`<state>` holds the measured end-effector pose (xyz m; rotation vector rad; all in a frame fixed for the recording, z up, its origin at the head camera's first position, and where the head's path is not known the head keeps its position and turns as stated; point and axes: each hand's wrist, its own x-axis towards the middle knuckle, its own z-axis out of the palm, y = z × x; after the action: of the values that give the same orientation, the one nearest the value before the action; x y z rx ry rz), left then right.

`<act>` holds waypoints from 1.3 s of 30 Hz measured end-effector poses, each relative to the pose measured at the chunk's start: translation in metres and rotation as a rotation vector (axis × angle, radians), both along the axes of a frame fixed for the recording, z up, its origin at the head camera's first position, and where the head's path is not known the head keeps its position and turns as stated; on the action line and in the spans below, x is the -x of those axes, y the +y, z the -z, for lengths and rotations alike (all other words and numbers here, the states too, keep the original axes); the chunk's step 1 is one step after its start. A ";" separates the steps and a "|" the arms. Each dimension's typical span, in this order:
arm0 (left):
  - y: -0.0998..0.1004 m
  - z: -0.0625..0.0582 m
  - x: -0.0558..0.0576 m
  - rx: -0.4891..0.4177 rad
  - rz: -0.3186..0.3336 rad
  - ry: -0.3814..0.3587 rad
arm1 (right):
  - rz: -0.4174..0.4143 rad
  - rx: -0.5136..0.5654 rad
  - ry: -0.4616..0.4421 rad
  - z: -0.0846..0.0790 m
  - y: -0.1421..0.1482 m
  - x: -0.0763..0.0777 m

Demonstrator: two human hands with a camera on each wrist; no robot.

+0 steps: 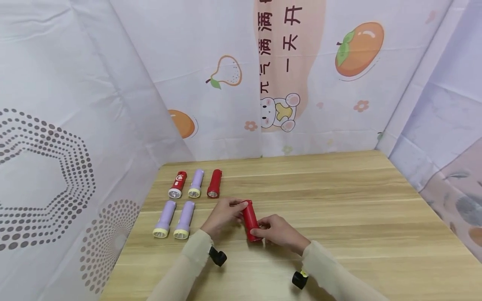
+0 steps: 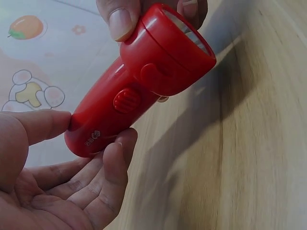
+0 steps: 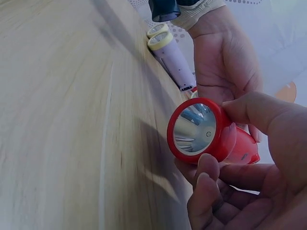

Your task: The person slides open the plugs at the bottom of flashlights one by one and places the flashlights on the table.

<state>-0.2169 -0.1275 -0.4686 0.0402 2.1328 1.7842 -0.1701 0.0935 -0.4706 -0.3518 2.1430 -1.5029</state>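
Note:
A red flashlight (image 1: pixel 250 217) is held between both hands, raised a little over the wooden table. My left hand (image 1: pixel 224 214) pinches its narrow tail end, thumb on one side and fingertips beneath, as the left wrist view shows. At the wide head, my right hand (image 1: pixel 280 233) grips the rim with thumb and fingers. The lens (image 3: pixel 194 128) and its silvery reflector face the right wrist camera. A ribbed red switch (image 2: pixel 126 100) and a small white logo show on the barrel.
Left on the table (image 1: pixel 339 200), a back row holds a red flashlight with white head (image 1: pixel 178 182), a purple one (image 1: pixel 196 182) and a red one (image 1: pixel 214 182). Two purple flashlights with yellow heads, one left (image 1: pixel 166 217) and one right (image 1: pixel 185 218), lie in front. Printed curtains (image 1: pixel 211 113) border the table.

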 end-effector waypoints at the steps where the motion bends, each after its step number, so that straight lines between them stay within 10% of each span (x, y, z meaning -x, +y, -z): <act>1: 0.001 0.000 0.000 0.000 0.005 0.002 | 0.000 -0.001 0.000 0.000 0.002 0.000; 39: 0.026 -0.005 -0.005 0.001 0.052 0.037 | 0.001 0.009 0.006 0.003 0.026 -0.009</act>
<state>-0.2117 -0.1019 -0.4641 0.1283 2.1377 1.7658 -0.1613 0.1193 -0.4731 -0.3596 2.1419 -1.5147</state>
